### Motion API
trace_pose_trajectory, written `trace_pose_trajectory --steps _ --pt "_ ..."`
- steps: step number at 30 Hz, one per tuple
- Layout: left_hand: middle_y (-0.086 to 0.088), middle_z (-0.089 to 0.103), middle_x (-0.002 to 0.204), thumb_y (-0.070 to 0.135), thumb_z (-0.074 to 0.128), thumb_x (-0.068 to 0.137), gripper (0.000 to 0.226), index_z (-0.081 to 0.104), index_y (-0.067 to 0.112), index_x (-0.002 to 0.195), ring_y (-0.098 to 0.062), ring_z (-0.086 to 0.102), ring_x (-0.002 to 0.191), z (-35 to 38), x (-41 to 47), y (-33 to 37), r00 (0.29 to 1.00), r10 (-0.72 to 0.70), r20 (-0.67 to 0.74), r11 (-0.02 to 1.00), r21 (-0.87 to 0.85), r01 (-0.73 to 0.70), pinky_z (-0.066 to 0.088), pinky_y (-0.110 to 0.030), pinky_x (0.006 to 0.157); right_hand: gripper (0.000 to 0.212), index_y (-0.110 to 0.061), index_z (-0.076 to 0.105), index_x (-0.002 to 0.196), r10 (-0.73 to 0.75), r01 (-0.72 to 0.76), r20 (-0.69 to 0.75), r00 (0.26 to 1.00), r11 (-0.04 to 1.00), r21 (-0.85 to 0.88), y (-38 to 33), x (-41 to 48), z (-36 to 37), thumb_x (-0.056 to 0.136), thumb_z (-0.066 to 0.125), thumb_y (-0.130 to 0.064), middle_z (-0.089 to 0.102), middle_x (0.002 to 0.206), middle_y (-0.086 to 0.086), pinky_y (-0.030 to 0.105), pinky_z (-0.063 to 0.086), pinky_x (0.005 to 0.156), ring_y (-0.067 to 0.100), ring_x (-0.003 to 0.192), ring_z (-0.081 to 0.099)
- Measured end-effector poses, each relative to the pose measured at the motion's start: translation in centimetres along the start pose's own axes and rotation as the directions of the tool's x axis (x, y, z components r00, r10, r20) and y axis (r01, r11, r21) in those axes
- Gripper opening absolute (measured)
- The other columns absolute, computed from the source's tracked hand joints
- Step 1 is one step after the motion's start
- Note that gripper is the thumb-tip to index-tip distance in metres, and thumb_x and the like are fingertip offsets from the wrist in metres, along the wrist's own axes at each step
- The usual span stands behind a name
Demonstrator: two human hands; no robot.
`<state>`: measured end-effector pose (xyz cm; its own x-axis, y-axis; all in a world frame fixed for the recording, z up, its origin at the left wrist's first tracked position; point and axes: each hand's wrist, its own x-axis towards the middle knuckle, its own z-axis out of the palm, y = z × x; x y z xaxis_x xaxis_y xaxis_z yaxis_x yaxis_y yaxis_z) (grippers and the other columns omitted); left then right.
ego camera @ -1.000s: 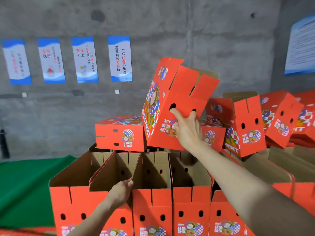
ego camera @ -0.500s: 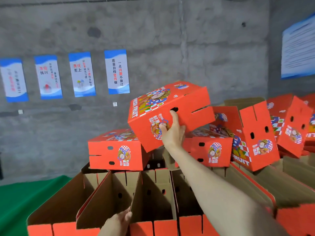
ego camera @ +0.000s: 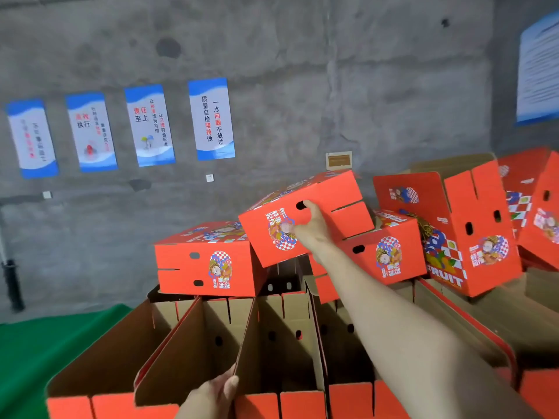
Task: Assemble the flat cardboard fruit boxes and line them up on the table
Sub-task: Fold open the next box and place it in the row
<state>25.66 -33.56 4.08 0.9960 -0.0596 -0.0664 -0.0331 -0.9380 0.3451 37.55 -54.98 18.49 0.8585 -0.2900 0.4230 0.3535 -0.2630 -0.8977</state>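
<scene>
Red printed cardboard fills the centre and right of the frame. The right hand (ego camera: pixel 311 226) reaches up to mid-frame and holds the tilted fruit box (ego camera: pixel 335 192), with the forefinger hooked into an oval vent hole and the thumb pressed on the printed face beside the checkered logo. This box is folded up and tipped, its left corner low. It hangs over the gap between two neighbours, and I cannot tell whether it rests on them.

- Left neighbour: a flat-lying box (ego camera: pixel 208 261) just left of centre, with two vent holes and a logo facing the camera.
- Right neighbour: a second lying box (ego camera: pixel 387 255), partly under the tilted one.
- Further right: a leaning box (ego camera: pixel 472 234) lettered FRUIT, with more red boxes behind it at the right edge.

The left hand (ego camera: pixel 211 396) is at the bottom edge and grips the front-row box (ego camera: pixel 193 352) by its wall. The thumb lies on the brown inner side, and the fingers are hidden behind the panel. This box stands open-topped in a row of open boxes (ego camera: pixel 281 334) set side by side across the lower frame, brown inside and red outside.

A green surface (ego camera: pixel 45 358) shows at lower left (I cannot tell what it is). Behind everything is a concrete wall (ego camera: pixel 302 86) with four blue-and-white posters (ego camera: pixel 211 119) at upper left.
</scene>
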Motion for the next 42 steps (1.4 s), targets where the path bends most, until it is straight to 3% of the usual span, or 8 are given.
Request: trace_pose_trajectory --steps 10,16,20,22,27,32,36,42 --pt "-0.001 0.052 0.140 0.039 0.032 0.103 0.041 0.038 0.034 0.143 -0.019 0.045 0.132 1.7 -1.2 -1.3 0.994 0.027 -0.104 0.957 -0.285 -0.056 0.033 -0.020 0.104 0.045 -0.022 0.044 0.136 -0.214 0.197 0.006 0.977 0.887 -0.417 -1.9 -4.7 1.7 0.092 0.056 -0.024 0.045 0.123 0.017 0.041 0.037 0.096 0.038 0.117 0.042" --pt "-0.003 0.060 0.131 0.028 0.046 0.099 0.037 0.056 0.014 0.132 -0.017 0.052 0.124 0.8 -3.8 -1.0 0.918 0.106 -0.383 0.917 -0.320 -0.239 0.036 -0.018 0.099 0.034 -0.010 0.056 0.125 -0.494 0.512 0.143 0.858 0.794 -0.328 -3.2 -12.6 1.5 0.093 0.057 -0.020 0.055 0.120 0.012 0.037 0.038 0.097 0.028 0.114 0.050" --pt "-0.002 0.060 0.124 0.018 0.059 0.092 0.034 0.061 0.011 0.125 -0.015 0.054 0.115 -0.5 -8.5 -2.5 0.770 0.198 -0.606 0.887 -0.223 -0.404 0.042 -0.025 0.096 0.022 -0.011 0.062 0.112 -0.358 0.391 0.202 0.911 0.907 -0.158 -5.0 -19.6 2.0 0.090 0.062 -0.015 0.064 0.104 0.008 0.037 0.047 0.089 0.021 0.094 0.060" --pt "0.000 0.061 0.120 0.015 0.063 0.090 0.032 0.064 0.012 0.121 -0.013 0.055 0.109 0.4 -11.8 -5.4 0.758 0.182 -0.626 0.890 -0.223 -0.398 0.041 -0.023 0.093 0.021 -0.012 0.063 0.109 -0.402 0.468 0.331 0.854 0.870 -0.152 -4.4 -24.4 2.3 0.088 0.062 -0.013 0.064 0.099 0.005 0.035 0.048 0.087 0.017 0.090 0.059" --pt "-0.011 0.062 0.121 0.009 0.069 0.084 0.039 0.062 0.006 0.122 -0.029 0.058 0.112 5.6 -21.0 -18.5 0.842 -0.189 -0.504 0.942 -0.335 0.011 0.039 -0.028 0.094 0.023 -0.024 0.062 0.112 -0.283 0.590 0.740 0.611 0.786 -0.187 0.5 -36.0 2.7 0.090 0.060 -0.026 0.059 0.114 -0.007 0.029 0.041 0.096 0.013 0.109 0.055" --pt "-0.029 0.051 0.131 0.011 0.071 0.080 0.051 0.054 -0.007 0.125 -0.045 0.050 0.117 5.9 -29.2 -34.2 0.607 -0.657 -0.447 0.754 -0.374 0.540 0.041 -0.052 0.097 0.021 -0.039 0.055 0.115 0.011 0.527 0.862 0.507 0.788 -0.320 4.4 -42.0 2.5 0.094 0.055 -0.039 0.050 0.114 -0.025 0.018 0.034 0.100 -0.008 0.110 0.044" --pt "-0.023 0.037 0.145 0.027 0.070 0.083 0.061 0.049 -0.001 0.132 -0.037 0.033 0.135 4.5 -31.3 -40.3 0.616 -0.629 -0.474 0.761 -0.214 0.612 0.028 -0.056 0.107 0.021 -0.035 0.058 0.114 0.067 0.513 0.867 0.493 0.783 -0.353 3.9 -45.0 4.0 0.093 0.056 -0.039 0.053 0.108 -0.024 0.012 0.036 0.091 -0.015 0.098 0.044" --pt "0.001 0.000 0.160 0.059 0.028 0.095 0.059 0.008 0.045 0.148 -0.027 0.000 0.147 8.1 -31.5 -41.4 0.817 -0.558 -0.147 0.796 0.183 0.577 0.011 -0.053 0.116 0.019 -0.036 0.059 0.112 0.088 0.502 0.878 0.471 0.792 -0.349 2.6 -48.3 6.9 0.093 0.056 -0.039 0.051 0.101 -0.026 0.009 0.037 0.086 -0.015 0.094 0.046"
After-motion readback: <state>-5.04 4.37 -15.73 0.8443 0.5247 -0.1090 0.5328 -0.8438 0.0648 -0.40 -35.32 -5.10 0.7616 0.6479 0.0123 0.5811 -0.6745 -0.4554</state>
